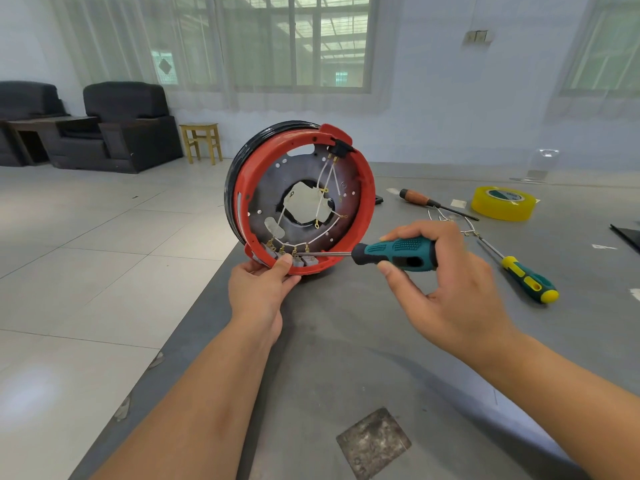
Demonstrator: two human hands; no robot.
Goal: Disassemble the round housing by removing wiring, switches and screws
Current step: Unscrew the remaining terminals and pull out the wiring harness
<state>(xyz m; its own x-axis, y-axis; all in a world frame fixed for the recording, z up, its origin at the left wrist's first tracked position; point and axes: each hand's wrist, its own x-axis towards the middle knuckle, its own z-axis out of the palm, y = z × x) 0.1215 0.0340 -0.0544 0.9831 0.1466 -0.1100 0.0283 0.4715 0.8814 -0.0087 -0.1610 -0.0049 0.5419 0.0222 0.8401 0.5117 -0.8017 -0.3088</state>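
The round red plastic housing (300, 199) with a dark metal plate stands on edge at the grey table's (346, 358) left border. The left hand (259, 289) grips its lower rim, thumb on the grey switches (298, 260). The right hand (446, 282), wrist bent, holds a teal-and-black screwdriver (394, 253) level, tip at the white wiring's (322, 202) terminals.

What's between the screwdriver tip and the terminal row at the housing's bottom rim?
Nothing visible. The screwdriver in the right hand reaches the terminal row unobstructed; white wires arc just above, and the left hand's thumb sits below.
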